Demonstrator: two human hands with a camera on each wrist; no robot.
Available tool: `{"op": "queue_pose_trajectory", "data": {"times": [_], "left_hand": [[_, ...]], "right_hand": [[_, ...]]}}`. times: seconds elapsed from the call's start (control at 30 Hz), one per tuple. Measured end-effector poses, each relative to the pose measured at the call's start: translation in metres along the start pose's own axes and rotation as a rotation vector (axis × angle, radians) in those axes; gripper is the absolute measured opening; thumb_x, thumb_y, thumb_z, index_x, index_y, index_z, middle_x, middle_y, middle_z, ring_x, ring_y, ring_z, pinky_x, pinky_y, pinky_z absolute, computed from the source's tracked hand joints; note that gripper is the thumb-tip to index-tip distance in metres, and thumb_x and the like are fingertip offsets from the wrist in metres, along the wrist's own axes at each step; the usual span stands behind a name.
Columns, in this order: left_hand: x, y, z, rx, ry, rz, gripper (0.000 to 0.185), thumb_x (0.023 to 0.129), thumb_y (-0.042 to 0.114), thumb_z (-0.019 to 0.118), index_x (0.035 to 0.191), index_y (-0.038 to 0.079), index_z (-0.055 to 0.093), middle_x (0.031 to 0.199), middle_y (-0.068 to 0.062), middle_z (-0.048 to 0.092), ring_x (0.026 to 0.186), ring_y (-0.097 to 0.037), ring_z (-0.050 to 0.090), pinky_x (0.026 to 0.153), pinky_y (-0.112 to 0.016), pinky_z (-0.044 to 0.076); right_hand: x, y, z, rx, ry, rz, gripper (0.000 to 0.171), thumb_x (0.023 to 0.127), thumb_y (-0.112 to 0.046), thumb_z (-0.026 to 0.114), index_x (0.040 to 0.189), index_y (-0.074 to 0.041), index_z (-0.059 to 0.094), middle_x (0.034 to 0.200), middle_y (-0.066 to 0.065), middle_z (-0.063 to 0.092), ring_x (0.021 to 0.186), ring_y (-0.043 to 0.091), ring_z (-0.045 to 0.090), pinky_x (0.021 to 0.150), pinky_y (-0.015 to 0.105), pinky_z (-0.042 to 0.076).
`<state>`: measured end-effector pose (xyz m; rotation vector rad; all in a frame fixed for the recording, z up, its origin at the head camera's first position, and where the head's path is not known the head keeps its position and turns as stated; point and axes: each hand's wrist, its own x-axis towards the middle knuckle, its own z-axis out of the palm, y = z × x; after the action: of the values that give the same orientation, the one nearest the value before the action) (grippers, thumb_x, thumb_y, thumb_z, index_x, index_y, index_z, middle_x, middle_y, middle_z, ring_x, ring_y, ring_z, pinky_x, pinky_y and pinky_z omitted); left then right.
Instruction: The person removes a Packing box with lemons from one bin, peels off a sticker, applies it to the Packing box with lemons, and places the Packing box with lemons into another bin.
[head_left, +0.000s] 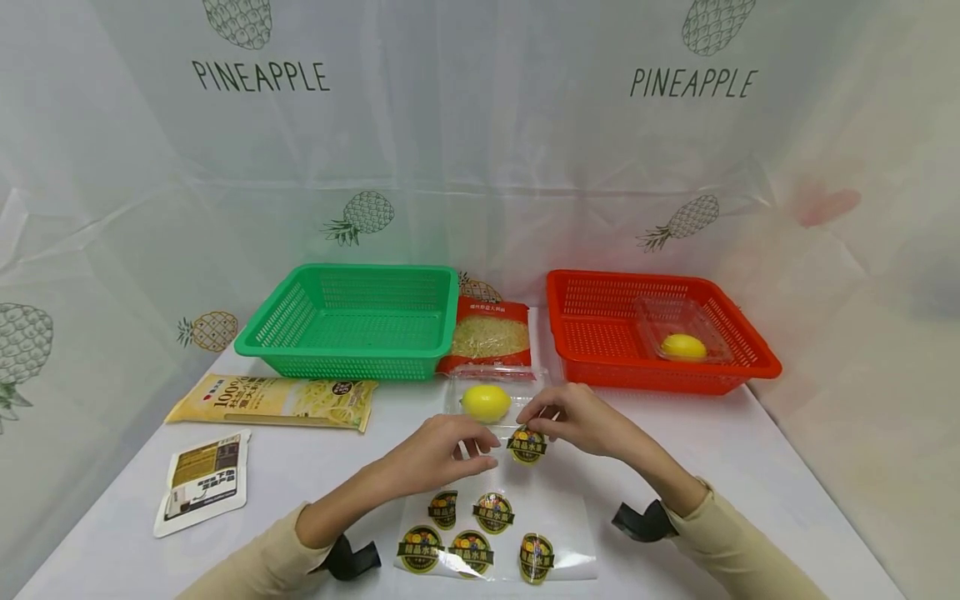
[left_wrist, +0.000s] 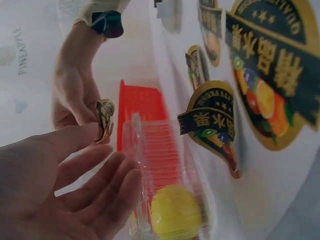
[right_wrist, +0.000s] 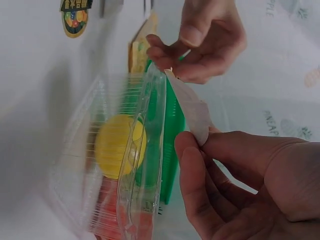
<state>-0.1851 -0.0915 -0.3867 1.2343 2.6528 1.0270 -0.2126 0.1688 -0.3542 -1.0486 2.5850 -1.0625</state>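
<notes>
My right hand [head_left: 543,418] pinches a round fruit sticker [head_left: 527,444] just in front of a clear plastic box [head_left: 457,385] that holds a lemon [head_left: 486,402]. The left hand [head_left: 476,447] touches the box's near rim with relaxed fingers. In the left wrist view those fingers [left_wrist: 120,175] lie against the box [left_wrist: 150,150], with the sticker [left_wrist: 105,120] beside the thumb. The right wrist view shows the sticker's white back [right_wrist: 192,107] between both hands, next to the box rim [right_wrist: 152,125]. A sheet of several more stickers [head_left: 570,517] lies between my forearms.
An empty green basket [head_left: 337,354] stands at the back left. A red basket [head_left: 660,375] at the back right holds another boxed lemon [head_left: 682,346]. Noodle packs [head_left: 273,400] [head_left: 491,337] and a sachet [head_left: 202,482] lie on the white table.
</notes>
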Motion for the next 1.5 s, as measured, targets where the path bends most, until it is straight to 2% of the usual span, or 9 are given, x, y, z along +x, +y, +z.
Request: {"op": "queue_pose_trajectory", "data": {"times": [0.1, 0.2, 0.33, 0.73, 1.1, 1.23, 1.37, 1.5], "left_hand": [[0.005, 0.000, -0.003, -0.019, 0.067, 0.002, 0.020, 0.093, 0.027, 0.068, 0.106, 0.013, 0.073, 0.092, 0.007, 0.072, 0.079, 0.002, 0.061, 0.068, -0.019, 0.055], [0.009, 0.001, -0.006, -0.037, 0.118, -0.014, 0.019, 0.093, 0.026, 0.069, 0.105, 0.012, 0.074, 0.091, 0.007, 0.073, 0.078, 0.000, 0.062, 0.069, -0.021, 0.055], [0.016, 0.001, -0.008, -0.066, 0.154, -0.035, 0.019, 0.091, 0.025, 0.070, 0.103, 0.011, 0.074, 0.092, 0.005, 0.073, 0.078, -0.002, 0.063, 0.069, -0.020, 0.055], [0.030, -0.013, -0.006, -0.101, 0.217, -0.020, 0.013, 0.090, 0.021, 0.071, 0.101, 0.014, 0.073, 0.093, 0.002, 0.074, 0.078, -0.004, 0.066, 0.068, -0.020, 0.055], [0.036, -0.023, -0.006, -0.150, 0.234, -0.033, 0.011, 0.090, 0.020, 0.071, 0.099, 0.013, 0.074, 0.092, 0.002, 0.075, 0.082, -0.005, 0.069, 0.071, -0.022, 0.057], [0.039, -0.025, -0.006, -0.164, 0.247, -0.046, 0.011, 0.089, 0.018, 0.072, 0.099, 0.012, 0.073, 0.091, 0.001, 0.076, 0.081, -0.005, 0.069, 0.071, -0.024, 0.058], [0.040, -0.027, -0.006, -0.173, 0.263, -0.031, 0.011, 0.089, 0.016, 0.072, 0.099, 0.010, 0.073, 0.092, -0.002, 0.076, 0.082, -0.008, 0.070, 0.072, -0.026, 0.058], [0.042, -0.030, -0.008, -0.184, 0.271, -0.026, 0.010, 0.089, 0.013, 0.072, 0.099, 0.010, 0.074, 0.093, -0.003, 0.075, 0.082, -0.011, 0.071, 0.072, -0.023, 0.058]], "right_hand": [[0.003, 0.000, -0.001, 0.002, 0.013, -0.001, 0.014, 0.090, -0.011, 0.070, 0.103, -0.012, 0.076, 0.095, 0.000, 0.075, 0.078, 0.025, 0.068, 0.068, 0.021, 0.057], [0.006, 0.000, -0.002, -0.009, 0.026, -0.013, 0.014, 0.090, -0.011, 0.070, 0.102, -0.014, 0.076, 0.096, -0.001, 0.075, 0.075, 0.018, 0.067, 0.066, 0.022, 0.057], [0.011, 0.001, -0.004, -0.011, 0.034, -0.032, 0.014, 0.091, -0.011, 0.069, 0.103, -0.011, 0.076, 0.094, 0.000, 0.074, 0.073, 0.011, 0.064, 0.066, 0.022, 0.056], [0.023, 0.006, -0.007, 0.025, 0.035, -0.022, 0.014, 0.091, -0.010, 0.069, 0.103, -0.009, 0.075, 0.096, 0.006, 0.075, 0.072, 0.015, 0.067, 0.066, 0.022, 0.057], [0.032, 0.011, -0.006, 0.027, 0.067, -0.025, 0.014, 0.091, -0.008, 0.069, 0.103, -0.009, 0.076, 0.098, 0.007, 0.075, 0.070, 0.020, 0.067, 0.065, 0.022, 0.057], [0.037, 0.012, -0.005, 0.027, 0.070, -0.017, 0.014, 0.091, -0.008, 0.069, 0.103, -0.009, 0.076, 0.095, 0.007, 0.075, 0.069, 0.017, 0.067, 0.066, 0.021, 0.057], [0.041, 0.013, -0.005, 0.022, 0.075, -0.019, 0.014, 0.090, -0.008, 0.069, 0.103, -0.009, 0.076, 0.092, 0.006, 0.075, 0.068, 0.013, 0.065, 0.066, 0.021, 0.057], [0.044, 0.013, -0.005, 0.015, 0.089, -0.031, 0.014, 0.090, -0.007, 0.069, 0.103, -0.008, 0.076, 0.091, 0.006, 0.075, 0.068, 0.015, 0.066, 0.066, 0.021, 0.056]]}}
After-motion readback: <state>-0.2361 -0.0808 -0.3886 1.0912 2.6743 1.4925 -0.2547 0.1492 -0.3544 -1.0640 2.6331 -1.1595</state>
